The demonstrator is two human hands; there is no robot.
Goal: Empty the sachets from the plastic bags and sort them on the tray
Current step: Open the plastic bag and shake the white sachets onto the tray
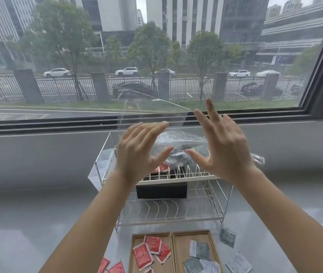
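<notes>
My left hand (137, 152) and my right hand (222, 148) are raised palm-forward over the white wire rack (176, 215), fingers spread, nothing gripped. An empty clear plastic bag (152, 109) hovers just beyond my left fingertips. Between my hands, on the rack's top tier, lies a clear bag (180, 143) still holding grey sachets, with red sachets (163, 167) beside it. Below, the wooden tray (172, 253) has two compartments: red sachets (150, 251) lie in the left one, grey and white sachets (199, 255) in the right one.
Loose red sachets (110, 266) lie on the counter left of the tray; a grey sachet (227, 236) and a white sachet (239, 264) lie to its right. A black box (161, 191) sits in the rack. A clear acrylic holder (103, 164) stands at the rack's left. The window is behind.
</notes>
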